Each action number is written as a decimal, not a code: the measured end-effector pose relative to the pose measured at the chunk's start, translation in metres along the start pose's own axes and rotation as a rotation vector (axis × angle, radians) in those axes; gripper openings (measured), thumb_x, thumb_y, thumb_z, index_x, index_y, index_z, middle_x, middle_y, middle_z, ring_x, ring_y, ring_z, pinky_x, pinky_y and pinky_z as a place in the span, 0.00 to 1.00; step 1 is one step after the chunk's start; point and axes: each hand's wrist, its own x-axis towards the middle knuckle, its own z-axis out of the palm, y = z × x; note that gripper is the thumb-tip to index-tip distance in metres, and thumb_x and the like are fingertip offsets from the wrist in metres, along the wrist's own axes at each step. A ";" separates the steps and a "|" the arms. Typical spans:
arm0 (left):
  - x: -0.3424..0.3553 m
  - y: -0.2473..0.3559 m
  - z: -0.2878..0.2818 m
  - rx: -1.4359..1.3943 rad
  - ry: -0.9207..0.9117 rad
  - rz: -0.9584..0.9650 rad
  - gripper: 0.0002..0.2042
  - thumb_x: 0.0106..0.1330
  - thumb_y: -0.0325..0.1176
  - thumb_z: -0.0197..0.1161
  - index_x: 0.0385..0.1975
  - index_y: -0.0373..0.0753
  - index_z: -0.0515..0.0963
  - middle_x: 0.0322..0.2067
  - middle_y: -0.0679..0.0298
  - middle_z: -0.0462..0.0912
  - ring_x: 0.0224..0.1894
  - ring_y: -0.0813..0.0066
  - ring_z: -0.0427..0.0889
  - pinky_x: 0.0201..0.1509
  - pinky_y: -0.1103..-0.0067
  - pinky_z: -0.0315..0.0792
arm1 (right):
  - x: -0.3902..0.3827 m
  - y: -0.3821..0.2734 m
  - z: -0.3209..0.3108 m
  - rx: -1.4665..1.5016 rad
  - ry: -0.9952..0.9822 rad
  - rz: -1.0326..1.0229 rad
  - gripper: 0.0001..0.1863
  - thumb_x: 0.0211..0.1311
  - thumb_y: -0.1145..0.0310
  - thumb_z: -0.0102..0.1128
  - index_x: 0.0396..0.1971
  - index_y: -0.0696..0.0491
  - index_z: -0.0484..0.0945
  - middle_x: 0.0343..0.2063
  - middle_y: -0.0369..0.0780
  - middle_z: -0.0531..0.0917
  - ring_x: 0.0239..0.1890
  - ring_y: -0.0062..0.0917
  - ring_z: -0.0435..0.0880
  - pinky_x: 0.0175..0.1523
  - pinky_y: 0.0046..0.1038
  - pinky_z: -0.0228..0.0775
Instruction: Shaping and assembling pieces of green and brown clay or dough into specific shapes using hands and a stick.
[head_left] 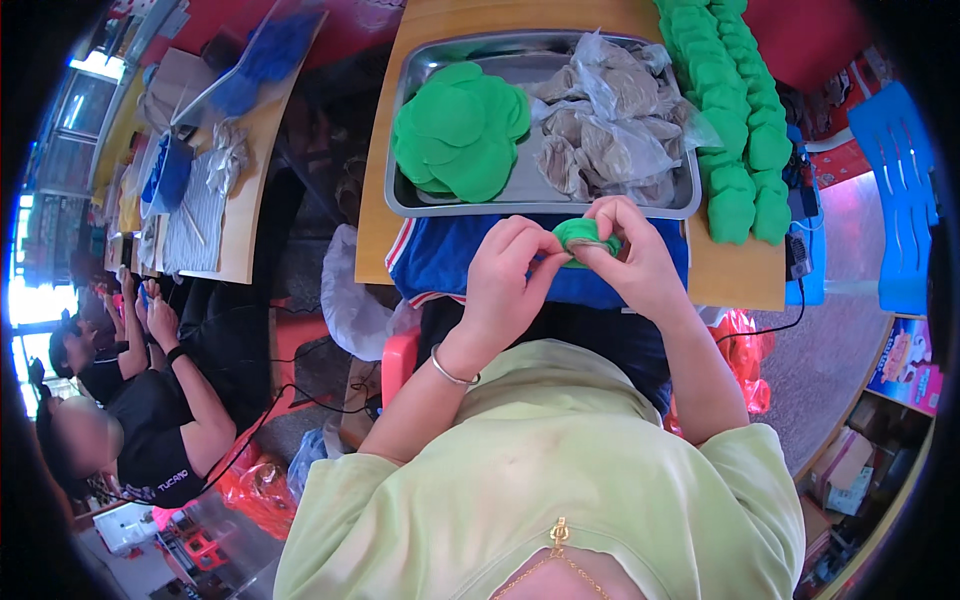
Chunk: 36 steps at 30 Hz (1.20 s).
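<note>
Just in front of the metal tray (pixel 540 209), my left hand (pixel 510 272) and my right hand (pixel 637 258) pinch a small green round piece (pixel 578 231) between them. It looks gathered around something brownish; the fingers partly hide it. Flat green discs (pixel 460 130) lie overlapping in the tray's left half. Clear plastic bags with grey-brown contents (pixel 622 88) fill its right half. Beneath my hands a blue cloth (pixel 440 255) with red and white edging covers the table's near edge. Rows of puffy green bundles (pixel 728 120) stand along the table's right side.
Right of the table (pixel 745 285) stand a blue plastic chair (pixel 893 180) and a small dark device (pixel 798 256) with a cable. A white sack (pixel 350 290) and red stool (pixel 398 368) are at my left. Other people (pixel 150 430) sit farther left beside another table (pixel 255 190).
</note>
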 end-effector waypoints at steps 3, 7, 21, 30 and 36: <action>-0.003 -0.001 -0.001 -0.131 -0.037 -0.072 0.07 0.50 0.18 0.64 0.26 0.32 0.73 0.29 0.60 0.72 0.28 0.70 0.74 0.29 0.81 0.72 | 0.001 -0.001 0.003 0.121 -0.025 0.026 0.14 0.49 0.75 0.63 0.26 0.53 0.63 0.38 0.36 0.70 0.34 0.13 0.68 0.34 0.15 0.61; -0.006 -0.001 0.000 -0.107 -0.033 -0.012 0.07 0.50 0.19 0.65 0.26 0.33 0.73 0.29 0.60 0.72 0.28 0.70 0.73 0.29 0.81 0.71 | -0.002 -0.002 0.010 -0.064 0.049 -0.129 0.13 0.48 0.78 0.61 0.32 0.56 0.67 0.38 0.40 0.70 0.37 0.24 0.72 0.41 0.23 0.66; -0.017 -0.002 -0.003 -0.022 -0.081 0.134 0.08 0.48 0.21 0.66 0.25 0.34 0.73 0.28 0.61 0.73 0.30 0.68 0.72 0.28 0.79 0.70 | -0.008 -0.005 0.005 -0.279 -0.090 -0.161 0.13 0.43 0.79 0.60 0.30 0.57 0.67 0.34 0.43 0.69 0.36 0.36 0.74 0.39 0.30 0.67; -0.026 -0.007 -0.010 -0.047 -0.128 -0.078 0.10 0.52 0.30 0.67 0.25 0.37 0.71 0.24 0.62 0.71 0.27 0.65 0.71 0.26 0.74 0.67 | -0.005 0.007 0.015 -0.214 -0.277 -0.156 0.15 0.42 0.81 0.62 0.30 0.57 0.66 0.33 0.43 0.70 0.35 0.37 0.74 0.39 0.30 0.67; -0.025 -0.008 -0.004 -0.188 -0.105 -0.402 0.05 0.55 0.25 0.63 0.25 0.35 0.72 0.24 0.63 0.72 0.27 0.72 0.73 0.26 0.79 0.67 | 0.000 0.009 0.011 0.045 -0.341 -0.026 0.16 0.51 0.77 0.62 0.41 0.58 0.72 0.40 0.39 0.77 0.41 0.22 0.78 0.46 0.24 0.72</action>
